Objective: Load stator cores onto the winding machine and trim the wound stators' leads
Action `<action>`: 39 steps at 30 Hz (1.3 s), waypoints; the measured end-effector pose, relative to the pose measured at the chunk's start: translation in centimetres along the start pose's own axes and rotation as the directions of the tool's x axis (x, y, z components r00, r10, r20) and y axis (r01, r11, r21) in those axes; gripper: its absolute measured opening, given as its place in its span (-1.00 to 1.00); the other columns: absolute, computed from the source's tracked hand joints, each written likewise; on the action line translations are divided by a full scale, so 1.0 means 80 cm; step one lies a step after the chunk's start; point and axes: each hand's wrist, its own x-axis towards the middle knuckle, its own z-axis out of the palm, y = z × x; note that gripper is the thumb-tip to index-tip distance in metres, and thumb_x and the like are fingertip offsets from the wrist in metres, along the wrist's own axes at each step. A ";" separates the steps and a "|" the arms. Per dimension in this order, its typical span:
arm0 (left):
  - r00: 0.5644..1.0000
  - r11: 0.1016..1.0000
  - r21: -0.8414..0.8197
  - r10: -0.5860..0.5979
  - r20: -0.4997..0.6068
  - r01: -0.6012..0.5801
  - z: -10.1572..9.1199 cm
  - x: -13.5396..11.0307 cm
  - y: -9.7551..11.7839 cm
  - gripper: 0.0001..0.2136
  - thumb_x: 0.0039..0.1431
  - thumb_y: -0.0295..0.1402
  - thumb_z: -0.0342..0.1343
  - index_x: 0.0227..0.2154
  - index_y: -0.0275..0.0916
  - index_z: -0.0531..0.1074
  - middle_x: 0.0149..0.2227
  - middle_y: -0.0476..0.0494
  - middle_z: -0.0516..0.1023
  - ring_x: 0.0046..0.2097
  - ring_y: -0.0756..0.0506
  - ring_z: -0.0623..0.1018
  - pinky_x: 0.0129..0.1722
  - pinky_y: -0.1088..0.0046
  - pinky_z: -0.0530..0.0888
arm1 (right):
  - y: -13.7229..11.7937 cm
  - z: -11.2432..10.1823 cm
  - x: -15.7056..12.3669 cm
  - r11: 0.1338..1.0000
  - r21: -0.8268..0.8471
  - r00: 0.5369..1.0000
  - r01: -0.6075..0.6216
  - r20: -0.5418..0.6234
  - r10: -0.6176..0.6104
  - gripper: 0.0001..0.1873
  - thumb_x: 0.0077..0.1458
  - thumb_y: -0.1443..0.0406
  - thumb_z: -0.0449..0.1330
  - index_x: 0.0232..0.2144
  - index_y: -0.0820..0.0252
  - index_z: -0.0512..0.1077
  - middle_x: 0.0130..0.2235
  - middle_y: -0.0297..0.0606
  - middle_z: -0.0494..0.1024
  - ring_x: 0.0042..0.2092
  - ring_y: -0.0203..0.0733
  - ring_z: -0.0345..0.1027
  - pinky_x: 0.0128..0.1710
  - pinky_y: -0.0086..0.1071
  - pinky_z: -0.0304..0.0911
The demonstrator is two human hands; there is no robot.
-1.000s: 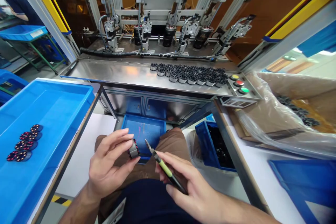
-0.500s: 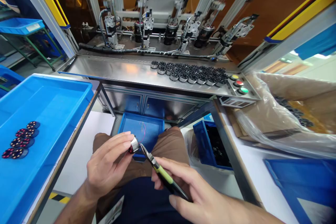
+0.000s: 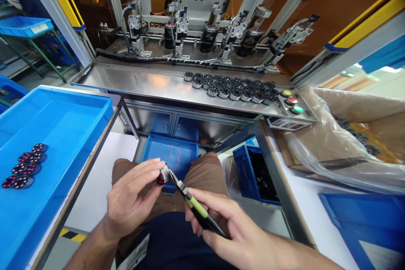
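My left hand point(image 3: 133, 200) pinches a small round wound motor part point(image 3: 163, 174) between thumb and fingertips, over my lap. My right hand point(image 3: 228, 223) grips small cutters with a yellow-green and black handle point(image 3: 198, 209); their metal tip touches the part's edge. A thin red wire shows just beyond the part, above a small blue bin point(image 3: 171, 154) on the floor between my knees.
A big blue tray point(image 3: 66, 130) at left holds several finished wound parts point(image 3: 25, 168). The steel machine shelf point(image 3: 133, 84) carries several dark ring parts point(image 3: 230, 88) and coloured buttons point(image 3: 291, 101). A blue bin of black parts point(image 3: 253, 175) and a plastic-lined carton point(image 3: 348, 135) stand at right.
The left hand turned the part and brought it to the cutters; the cutter tip moved from clear of the part to touching its edge. The view tilted slightly.
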 end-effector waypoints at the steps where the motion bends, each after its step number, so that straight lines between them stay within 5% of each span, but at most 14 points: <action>1: 1.000 1.000 0.003 -0.008 0.001 0.008 0.000 -0.001 0.000 -0.37 -0.08 -0.79 0.29 0.10 -0.30 0.40 0.01 -0.24 0.63 0.00 -0.21 0.64 0.00 0.12 0.66 | 0.000 0.000 0.000 1.000 -0.002 1.000 -0.014 -0.003 0.014 -0.27 0.11 0.51 0.10 0.31 0.05 0.16 -0.15 -0.21 0.48 -0.25 -0.32 0.42 -0.21 -0.36 0.41; 12: 1.000 0.998 0.060 -0.009 0.025 0.007 -0.001 -0.002 -0.002 -0.40 -0.02 -0.74 0.28 0.11 -0.24 0.40 -0.01 -0.20 0.65 0.01 -0.20 0.64 0.03 0.16 0.64 | -0.012 -0.002 0.014 0.978 -0.206 0.999 -0.027 -0.032 0.020 -0.35 0.04 0.50 0.10 0.21 0.16 0.34 -0.36 -0.34 0.47 -0.35 -0.33 0.32 -0.28 -0.43 0.33; 17: 0.990 0.991 0.005 -0.137 -0.018 0.137 -0.003 -0.008 -0.003 -0.42 -0.01 -0.72 0.29 0.09 -0.22 0.44 -0.03 -0.19 0.65 0.00 -0.17 0.64 0.06 0.22 0.62 | -0.010 -0.013 0.017 0.950 -0.279 0.986 -0.136 -0.126 0.104 -0.32 0.07 0.44 0.13 0.26 0.13 0.27 -0.15 -0.20 0.53 -0.14 -0.21 0.47 -0.03 -0.27 0.39; 21: 0.851 0.794 -0.397 -0.522 -0.058 0.460 -0.003 -0.015 -0.009 -0.55 0.04 -0.41 0.39 0.02 -0.17 0.47 -0.07 -0.24 0.66 -0.07 -0.17 0.67 -0.06 0.32 0.65 | -0.008 -0.016 0.021 0.928 -0.332 0.984 -0.170 -0.114 0.139 -0.35 0.11 0.36 0.15 0.27 0.14 0.26 -0.10 -0.12 0.54 -0.10 -0.11 0.51 0.04 -0.15 0.41; 24: 0.709 0.527 -0.678 -0.706 -0.013 0.513 -0.006 -0.021 -0.014 -0.46 -0.10 -0.12 0.45 -0.03 -0.14 0.48 -0.12 -0.26 0.67 -0.13 -0.18 0.68 -0.20 0.37 0.66 | -0.006 -0.029 0.037 0.888 -0.434 0.986 -0.151 -0.127 0.105 -0.41 0.19 0.25 0.15 0.26 0.13 0.28 0.05 -0.02 0.54 0.00 -0.04 0.52 0.08 -0.11 0.41; 26: 0.616 0.393 -0.760 -0.788 0.011 0.517 -0.014 -0.029 -0.016 -0.41 -0.21 -0.12 0.50 -0.06 -0.11 0.50 -0.14 -0.23 0.67 -0.16 -0.15 0.68 -0.23 0.42 0.64 | -0.006 -0.050 0.067 0.816 -0.575 0.989 -0.055 -0.143 -0.034 -0.43 0.18 0.20 0.18 0.23 0.11 0.31 0.15 -0.01 0.49 0.10 0.04 0.46 0.12 -0.07 0.38; 28: 0.547 0.330 -0.781 -0.837 0.017 0.530 -0.032 -0.040 -0.012 -0.39 -0.28 -0.20 0.54 -0.07 -0.10 0.52 -0.15 -0.20 0.65 -0.20 -0.11 0.67 -0.23 0.45 0.61 | -0.008 -0.080 0.118 0.690 -0.721 0.965 0.064 -0.130 -0.226 -0.43 0.15 0.17 0.20 0.21 0.12 0.35 0.18 -0.02 0.47 0.16 0.10 0.41 0.16 -0.02 0.33; 31: 0.511 0.391 -0.705 -0.858 -0.048 0.591 -0.078 -0.065 0.004 -0.37 -0.24 -0.27 0.52 -0.01 -0.11 0.49 -0.12 -0.20 0.59 -0.18 -0.14 0.66 -0.15 0.35 0.61 | -0.016 -0.124 0.221 0.488 -0.866 0.910 0.108 -0.112 -0.399 -0.39 0.08 0.19 0.17 0.18 0.20 0.38 0.15 0.00 0.50 0.14 0.15 0.41 0.15 0.01 0.30; 35: 0.431 0.491 -0.344 -0.870 -0.240 0.800 -0.175 -0.103 0.020 -0.41 -0.08 -0.25 0.40 0.07 -0.14 0.42 -0.09 -0.23 0.54 -0.10 -0.20 0.65 -0.06 0.21 0.59 | -0.015 -0.160 0.346 0.272 -0.957 0.947 -0.098 -0.173 -0.270 -0.35 -0.02 0.24 0.15 0.15 0.33 0.42 0.02 0.06 0.59 -0.03 0.14 0.51 0.01 -0.11 0.36; 37: 0.375 0.425 -0.042 -0.837 -0.397 0.904 -0.228 -0.122 0.014 -0.45 -0.07 -0.18 0.36 0.02 -0.19 0.44 -0.13 -0.25 0.57 -0.10 -0.22 0.64 -0.04 0.17 0.58 | -0.006 -0.164 0.387 0.214 -0.969 0.961 -0.120 -0.168 -0.221 -0.37 -0.03 0.23 0.16 0.11 0.38 0.46 -0.06 0.08 0.62 -0.08 0.15 0.52 -0.08 -0.13 0.38; 39: 0.379 0.285 0.262 -0.803 -0.460 0.922 -0.275 -0.144 -0.001 -0.48 -0.04 -0.13 0.30 0.00 -0.21 0.45 -0.19 -0.21 0.60 -0.12 -0.23 0.62 -0.03 0.12 0.56 | 0.007 -0.161 0.413 0.194 -0.976 0.969 -0.100 -0.139 -0.203 -0.40 -0.02 0.21 0.17 0.07 0.39 0.49 -0.13 0.10 0.64 -0.13 0.17 0.53 -0.16 -0.14 0.38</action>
